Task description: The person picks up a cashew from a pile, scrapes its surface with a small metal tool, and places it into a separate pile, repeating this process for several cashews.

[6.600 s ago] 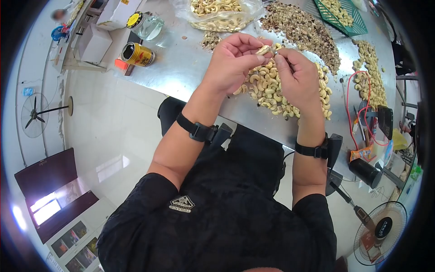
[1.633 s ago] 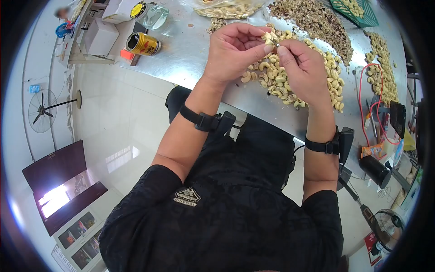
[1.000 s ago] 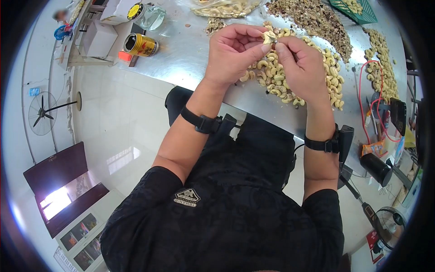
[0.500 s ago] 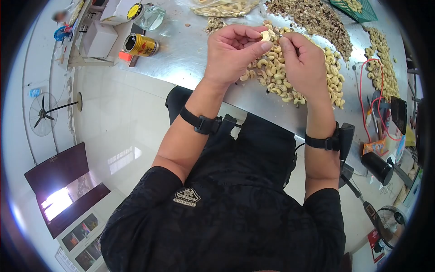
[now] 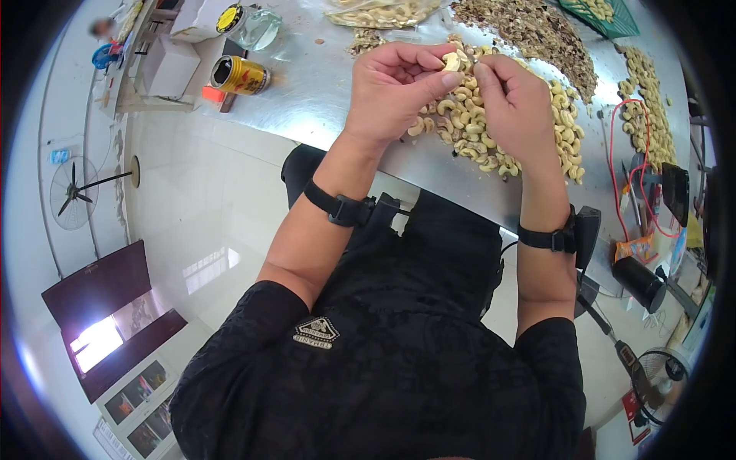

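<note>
Between the thumb and fingers of my left hand [image 5: 399, 88] is a pale cashew nut [image 5: 452, 61]. Close beside it, my right hand [image 5: 515, 107] is closed in a pinch, its fingertips near the nut; what it holds is too small to make out. Both hands are raised over a pile of cashews [image 5: 466, 123] on the metal table [image 5: 310, 100]. More cashews of this pile show to the right of my right wrist.
Brown shell scraps [image 5: 537, 38] lie behind the pile. A cashew bag [image 5: 383, 11], a green basket [image 5: 606, 23], a yellow can [image 5: 244, 76] and a glass jar [image 5: 257, 31] stand around. Red cable [image 5: 611, 153] and more cashews [image 5: 644, 107] are at right.
The nut in my left fingers has turned and shows a different side. My right hand has shifted very slightly, its fingers still pinched.
</note>
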The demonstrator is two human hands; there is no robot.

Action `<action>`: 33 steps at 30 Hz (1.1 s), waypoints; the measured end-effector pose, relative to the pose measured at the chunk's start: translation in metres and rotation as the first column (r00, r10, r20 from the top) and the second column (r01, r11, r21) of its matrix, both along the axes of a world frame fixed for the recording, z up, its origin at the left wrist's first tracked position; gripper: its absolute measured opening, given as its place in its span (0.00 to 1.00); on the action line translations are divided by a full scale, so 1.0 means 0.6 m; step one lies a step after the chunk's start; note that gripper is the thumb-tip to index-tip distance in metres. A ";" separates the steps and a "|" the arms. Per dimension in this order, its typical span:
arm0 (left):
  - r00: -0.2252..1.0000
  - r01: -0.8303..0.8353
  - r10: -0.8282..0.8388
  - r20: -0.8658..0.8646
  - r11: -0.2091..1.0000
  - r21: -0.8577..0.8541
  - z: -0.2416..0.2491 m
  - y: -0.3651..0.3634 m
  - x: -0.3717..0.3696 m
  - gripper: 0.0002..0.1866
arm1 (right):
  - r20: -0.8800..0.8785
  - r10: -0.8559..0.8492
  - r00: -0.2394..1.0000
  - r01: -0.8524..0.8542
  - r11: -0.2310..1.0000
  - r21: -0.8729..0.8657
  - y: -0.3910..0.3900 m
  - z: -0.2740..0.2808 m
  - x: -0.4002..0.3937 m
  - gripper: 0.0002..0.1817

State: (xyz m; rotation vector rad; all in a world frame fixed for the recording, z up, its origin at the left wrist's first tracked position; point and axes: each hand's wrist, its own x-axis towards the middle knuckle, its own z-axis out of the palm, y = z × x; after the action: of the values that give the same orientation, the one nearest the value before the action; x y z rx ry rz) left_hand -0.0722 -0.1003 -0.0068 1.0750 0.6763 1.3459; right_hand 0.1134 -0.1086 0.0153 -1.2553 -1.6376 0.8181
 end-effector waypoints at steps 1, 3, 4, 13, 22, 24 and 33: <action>1.000 -0.005 0.005 0.003 1.000 0.000 -0.001 -0.001 0.003 0.11 | -0.040 -0.004 0.999 0.003 1.000 -0.015 0.002 -0.005 0.003 0.08; 1.000 -0.026 0.026 0.008 1.000 0.007 -0.001 0.000 0.005 0.10 | -0.075 0.030 0.997 -0.031 0.999 -0.016 0.005 -0.006 0.007 0.07; 1.000 -0.024 0.024 0.012 1.000 0.011 -0.002 0.000 0.005 0.10 | -0.073 0.065 0.995 -0.066 0.998 -0.007 0.003 -0.005 0.008 0.07; 1.000 -0.026 0.026 0.006 1.000 -0.003 -0.005 -0.004 0.005 0.10 | -0.011 0.127 0.992 -0.127 0.992 0.027 -0.001 -0.003 0.004 0.08; 0.999 -0.019 0.019 0.027 1.000 0.021 -0.011 -0.005 0.007 0.11 | -0.030 0.111 0.993 -0.111 0.994 0.005 0.001 -0.005 0.006 0.07; 0.999 -0.021 0.021 0.027 0.999 0.035 -0.012 -0.005 0.008 0.11 | -0.020 0.138 0.990 -0.138 0.990 0.015 0.000 -0.006 0.005 0.07; 0.998 0.009 -0.008 0.068 1.000 -0.022 -0.005 -0.006 0.005 0.09 | 0.044 0.009 0.999 -0.008 1.000 -0.007 0.002 -0.002 0.005 0.08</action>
State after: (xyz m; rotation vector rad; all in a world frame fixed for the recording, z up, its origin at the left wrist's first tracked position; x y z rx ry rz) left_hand -0.0694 -0.1037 -0.0096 1.0089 0.6346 1.3585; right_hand 0.1165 -0.1075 0.0144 -1.2804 -1.6773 0.8072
